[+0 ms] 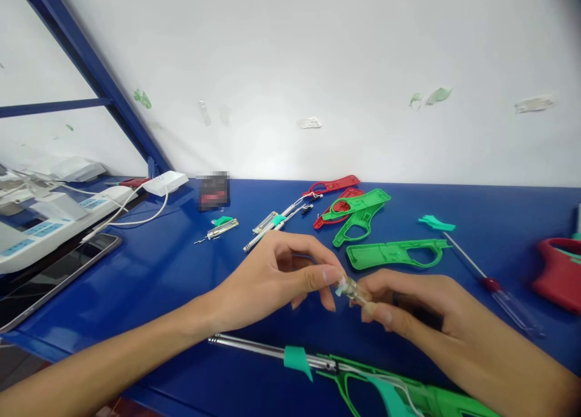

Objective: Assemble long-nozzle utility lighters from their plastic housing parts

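Note:
Between my two hands is a small clear lighter part with metal fittings (352, 289). My left hand (281, 278) pinches its left end between thumb and fingertips. At the other end, the thumb and fingers of my right hand (417, 302) close around it and hide much of it. Below them lies a half-assembled green lighter body (426, 393), a long metal tube (254, 345) running out to its left. A teal piece (297, 360) sits across that tube. Beyond my hands rests a green handle shell (385, 253).
More green shells (363, 208) and red shells (333, 185) lie toward the wall. Metal tubes (272, 228) and a clear cartridge (222, 227) are farther left. A screwdriver (508, 302) and a red object (558, 272) lie right. A phone (59, 272) and power strip (63, 223) occupy the left.

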`<state>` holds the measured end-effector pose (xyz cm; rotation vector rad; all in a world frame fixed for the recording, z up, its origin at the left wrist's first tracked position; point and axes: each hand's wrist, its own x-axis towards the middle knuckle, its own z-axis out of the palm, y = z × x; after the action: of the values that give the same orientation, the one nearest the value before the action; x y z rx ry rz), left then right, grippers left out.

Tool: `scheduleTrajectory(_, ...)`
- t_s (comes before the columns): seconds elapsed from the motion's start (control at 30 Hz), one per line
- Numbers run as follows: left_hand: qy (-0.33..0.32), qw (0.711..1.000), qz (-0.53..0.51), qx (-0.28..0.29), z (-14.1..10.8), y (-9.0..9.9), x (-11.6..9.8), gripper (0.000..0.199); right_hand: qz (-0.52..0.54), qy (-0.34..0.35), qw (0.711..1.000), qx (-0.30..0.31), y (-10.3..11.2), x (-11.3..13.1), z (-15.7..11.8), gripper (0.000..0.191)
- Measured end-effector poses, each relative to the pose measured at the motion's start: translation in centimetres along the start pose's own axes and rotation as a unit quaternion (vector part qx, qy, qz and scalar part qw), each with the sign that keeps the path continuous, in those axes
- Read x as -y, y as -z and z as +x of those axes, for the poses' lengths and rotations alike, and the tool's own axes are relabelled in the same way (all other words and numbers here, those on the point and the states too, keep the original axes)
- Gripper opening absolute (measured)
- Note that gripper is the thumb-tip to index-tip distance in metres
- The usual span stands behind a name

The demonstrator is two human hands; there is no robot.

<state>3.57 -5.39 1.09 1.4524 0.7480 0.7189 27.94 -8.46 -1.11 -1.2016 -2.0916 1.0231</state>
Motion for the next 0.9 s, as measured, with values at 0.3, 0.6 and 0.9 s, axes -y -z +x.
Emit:
scheduleTrajectory(0.3,-0.01,1.0,-0.013,0.015,-0.1,0.0,0.1,0.02,0.006,0.005,1.0,0.008,0.0,-0.1,-0.2,0.036)
scheduleTrajectory(0.6,-0.006,1.0,-0.015,0.022,-0.2,0.0,-0.2,0.018,0.025,-0.003,0.999,0.041,-0.2,-0.2,-0.1,0.04)
scheduleTrajectory(0.9,-0.015,1.0,0.021,0.006,-0.4,-0.3,-0.1,0.021,0.016,-0.015,0.998,0.059,-0.2,-1.4,-0.6,0.042)
